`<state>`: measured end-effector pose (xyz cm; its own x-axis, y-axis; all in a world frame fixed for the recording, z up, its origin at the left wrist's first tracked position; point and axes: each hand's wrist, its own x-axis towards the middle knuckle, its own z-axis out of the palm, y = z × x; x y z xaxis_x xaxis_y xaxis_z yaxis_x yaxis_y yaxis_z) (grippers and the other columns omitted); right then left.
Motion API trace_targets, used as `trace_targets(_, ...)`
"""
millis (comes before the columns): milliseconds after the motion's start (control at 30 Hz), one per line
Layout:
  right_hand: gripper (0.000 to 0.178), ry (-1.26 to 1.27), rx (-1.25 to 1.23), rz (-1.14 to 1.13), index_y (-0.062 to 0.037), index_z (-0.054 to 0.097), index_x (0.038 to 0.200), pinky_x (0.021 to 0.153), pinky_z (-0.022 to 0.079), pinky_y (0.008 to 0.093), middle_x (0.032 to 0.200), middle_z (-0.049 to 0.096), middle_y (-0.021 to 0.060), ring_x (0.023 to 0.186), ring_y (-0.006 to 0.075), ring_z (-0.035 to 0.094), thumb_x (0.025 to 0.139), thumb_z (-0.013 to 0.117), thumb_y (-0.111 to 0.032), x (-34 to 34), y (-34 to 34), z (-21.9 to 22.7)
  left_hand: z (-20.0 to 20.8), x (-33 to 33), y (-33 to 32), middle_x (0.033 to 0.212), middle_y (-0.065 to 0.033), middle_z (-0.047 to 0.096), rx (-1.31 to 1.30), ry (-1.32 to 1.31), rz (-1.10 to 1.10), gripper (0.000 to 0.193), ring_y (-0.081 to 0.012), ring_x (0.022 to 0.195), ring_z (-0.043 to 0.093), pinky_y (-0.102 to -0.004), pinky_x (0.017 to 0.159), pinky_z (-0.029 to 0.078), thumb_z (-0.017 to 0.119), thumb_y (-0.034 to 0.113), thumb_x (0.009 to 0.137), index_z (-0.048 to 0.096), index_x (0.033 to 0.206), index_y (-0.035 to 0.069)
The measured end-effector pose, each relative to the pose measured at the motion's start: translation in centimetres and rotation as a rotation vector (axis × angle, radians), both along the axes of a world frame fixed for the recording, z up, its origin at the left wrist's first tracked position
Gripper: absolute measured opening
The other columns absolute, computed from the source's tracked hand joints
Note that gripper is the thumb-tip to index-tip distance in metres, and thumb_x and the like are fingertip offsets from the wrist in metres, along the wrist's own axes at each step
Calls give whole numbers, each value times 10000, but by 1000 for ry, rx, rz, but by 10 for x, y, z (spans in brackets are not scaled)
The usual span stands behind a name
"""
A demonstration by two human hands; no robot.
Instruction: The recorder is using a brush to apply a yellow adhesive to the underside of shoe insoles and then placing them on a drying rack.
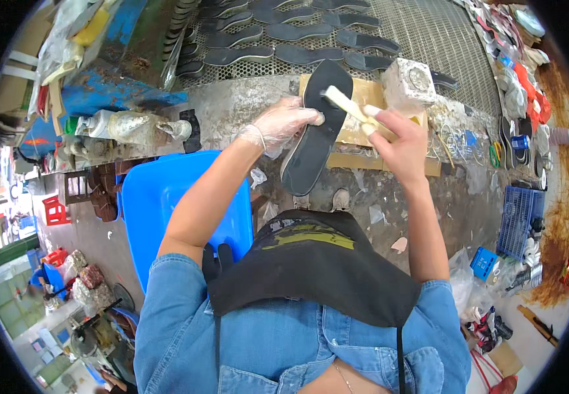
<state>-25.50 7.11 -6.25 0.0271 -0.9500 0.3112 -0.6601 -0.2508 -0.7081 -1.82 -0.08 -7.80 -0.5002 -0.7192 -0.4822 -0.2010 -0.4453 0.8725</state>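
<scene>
A long black shoe sole (312, 154) with a pale edge is held up at a slant over the near edge of the bench. My left hand (282, 125), in a thin clear glove, has its fingers closed around the sole's left side. In my bare right hand (399, 139) is a brush with a pale handle (349, 105), pinched between thumb and fingers. The brush's bristle end is at the upper part of the sole's dark face. Behind the brush lies a tan board (363, 130), with a whitish crusted block-shaped container (408, 84) at its right.
Rows of black soles (299, 31) lie on a metal mesh surface (439, 39) beyond the bench. A blue plastic tub (156, 197) stands below left, beside my left arm. A crusted white bottle (130, 125) lies at the left; green-handled scissors (495, 154) are at the right.
</scene>
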Motion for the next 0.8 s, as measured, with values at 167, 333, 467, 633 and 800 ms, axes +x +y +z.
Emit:
trace_targets(167,234,59,-51,-8,-68,695,944,619,468,369,776,612,108,703,287,615,726,710,-151,13,-6,6,7,-8,7,822,-19,631,-94,-137,-14,359,-109,703,550,-274,601,435,679,287,759,651,993,15)
trace_targets(333,310,267,149,-107,-63,690,1054,609,457,328,800,606,109,676,240,602,745,692,-94,-33,30,-3,-3,2,3,835,-26,639,-98,-123,-15,369,-101,708,551,-275,611,443,681,301,757,656,975,4)
trace_targets(467,263,109,-54,-52,-25,676,1024,681,475,356,844,627,127,736,271,617,773,690,-103,2,16,6,-10,-10,7,854,-24,645,-137,-80,-49,334,-105,726,568,-276,639,464,667,252,777,649,1001,4)
trace_targets(633,281,195,-109,-235,-23,667,1051,685,479,355,886,648,127,763,266,632,786,681,-116,-18,-16,-8,2,-18,19,874,-18,649,8,117,2,256,-110,757,594,-281,700,497,630,156,810,647,1014,2)
trace_targets(800,315,93,-88,-130,-34,677,1056,723,489,381,892,658,146,802,297,641,750,694,-108,-25,9,-13,10,-17,24,869,-22,651,-22,-19,-49,265,-103,738,593,-275,677,498,634,169,809,649,1014,2)
